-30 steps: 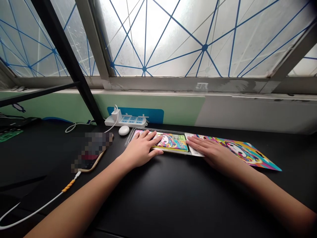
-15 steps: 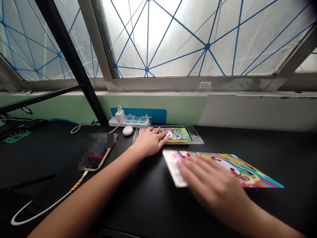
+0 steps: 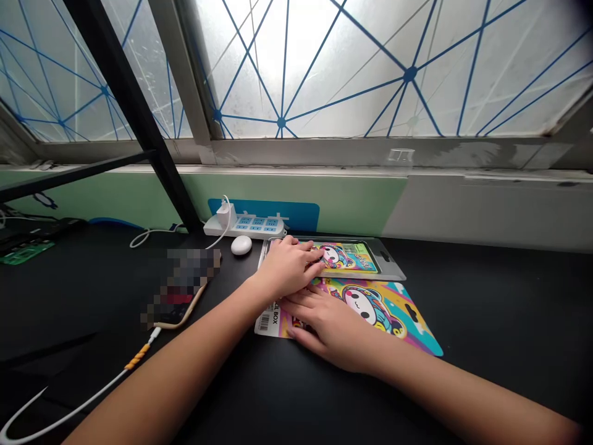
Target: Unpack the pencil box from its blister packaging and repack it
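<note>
A clear plastic pack (image 3: pixel 389 267) with a colourful cartoon insert lies on the black desk near the wall. My left hand (image 3: pixel 290 266) rests flat on its left part, fingers spread. In front of it lies a loose colourful cartoon card (image 3: pixel 393 312) with a barcode at its left end. My right hand (image 3: pixel 324 321) lies flat on the left half of that card, fingers stretched out toward the left.
A white power strip (image 3: pixel 252 225) with a plugged charger sits by the wall, a small white oval object (image 3: pixel 241 245) beside it. A phone (image 3: pixel 178 296) on a cable lies to the left. A black slanted post (image 3: pixel 134 117) rises at left. Bare desk (image 3: pixel 500 309) lies to the right.
My right hand slid the loose card out from beside the pack, toward me and then left, so it now lies in front of the pack. My left hand stayed on the pack.
</note>
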### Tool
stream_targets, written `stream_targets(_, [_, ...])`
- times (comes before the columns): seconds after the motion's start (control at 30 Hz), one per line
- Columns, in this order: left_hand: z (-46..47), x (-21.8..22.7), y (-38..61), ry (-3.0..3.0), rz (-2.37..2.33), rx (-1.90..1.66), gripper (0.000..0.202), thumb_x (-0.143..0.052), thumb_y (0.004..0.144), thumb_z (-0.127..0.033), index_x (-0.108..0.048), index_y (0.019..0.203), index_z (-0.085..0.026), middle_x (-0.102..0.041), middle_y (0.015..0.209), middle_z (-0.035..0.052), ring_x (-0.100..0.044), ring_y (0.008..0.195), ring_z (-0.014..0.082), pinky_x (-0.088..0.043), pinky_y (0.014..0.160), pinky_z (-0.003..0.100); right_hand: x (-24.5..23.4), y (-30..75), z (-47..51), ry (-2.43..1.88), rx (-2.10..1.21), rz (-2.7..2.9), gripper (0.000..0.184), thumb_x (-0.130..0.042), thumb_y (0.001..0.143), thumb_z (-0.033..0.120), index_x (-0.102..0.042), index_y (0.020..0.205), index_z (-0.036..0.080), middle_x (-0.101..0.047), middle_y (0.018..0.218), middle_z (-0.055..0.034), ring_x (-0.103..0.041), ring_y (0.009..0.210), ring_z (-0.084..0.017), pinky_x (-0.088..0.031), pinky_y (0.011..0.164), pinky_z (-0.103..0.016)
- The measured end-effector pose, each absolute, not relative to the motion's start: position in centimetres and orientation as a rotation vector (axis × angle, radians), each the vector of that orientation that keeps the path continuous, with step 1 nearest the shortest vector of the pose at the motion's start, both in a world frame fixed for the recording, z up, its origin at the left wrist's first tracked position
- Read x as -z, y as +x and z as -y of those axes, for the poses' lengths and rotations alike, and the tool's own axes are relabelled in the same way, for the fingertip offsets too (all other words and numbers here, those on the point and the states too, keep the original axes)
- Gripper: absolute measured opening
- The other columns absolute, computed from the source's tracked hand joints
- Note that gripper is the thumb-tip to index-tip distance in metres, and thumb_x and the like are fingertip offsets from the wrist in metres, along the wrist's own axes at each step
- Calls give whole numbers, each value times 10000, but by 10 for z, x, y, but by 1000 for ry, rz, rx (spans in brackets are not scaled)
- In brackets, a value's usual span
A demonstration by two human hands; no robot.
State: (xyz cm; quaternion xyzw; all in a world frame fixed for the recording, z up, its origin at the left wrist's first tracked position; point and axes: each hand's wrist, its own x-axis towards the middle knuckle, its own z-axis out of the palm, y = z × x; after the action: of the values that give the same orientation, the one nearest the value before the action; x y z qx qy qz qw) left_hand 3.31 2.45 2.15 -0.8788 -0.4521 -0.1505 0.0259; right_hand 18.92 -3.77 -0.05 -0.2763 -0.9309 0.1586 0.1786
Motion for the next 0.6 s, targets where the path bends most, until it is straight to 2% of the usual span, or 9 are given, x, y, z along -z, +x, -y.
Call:
stream_targets(0.13, [-28,-22,33,-2736,1379,518,375,-545,1023,-450,-725,1318,-303,-680,1409,37,-627,1176,323,-489,1011,498,3,196,39,-769,-494,2654,444,-589,981,324,-631,1397,172,-643,1448,-118,-548,1369,-291,-376,1198,-466])
stream_targets(0.23, [-34,-22,32,-2792,1398,666,340,-643,978,-449,-776,1232,-267,-750,1290,63,-660,1175,284,-487,1036,429,6,198,38,-737,-506,2674,543,-637,951,419,-609,1426,157,-595,1504,-129,-516,1407,-302,-358,1213,-456])
stream_targets(0.37, [-44,-21,27,-2831,1471,854,359,-822,841,-421,-801,1147,-234,-809,1130,40,-701,1073,273,-537,948,371,7,199,37,-712,-465,2702,586,-628,950,490,-609,1430,153,-531,1561,-145,-461,1457,-313,-320,1235,-476])
stream_targets(0.43, [-47,-19,26,-2832,1477,886,380,-852,811,-398,-790,1146,-228,-808,1127,32,-706,1058,268,-543,940,362,7,199,37,-702,-437,2707,579,-618,957,487,-615,1422,142,-535,1554,-155,-469,1452,-313,-321,1234,-476])
stream_targets(0.6, [-48,-14,25,-2832,1442,918,377,-822,846,-378,-759,1179,-212,-777,1217,61,-683,1154,276,-523,1004,380,6,202,30,-584,-384,2708,551,-653,935,506,-675,1330,122,-629,1456,-171,-567,1367,-310,-393,1188,-433])
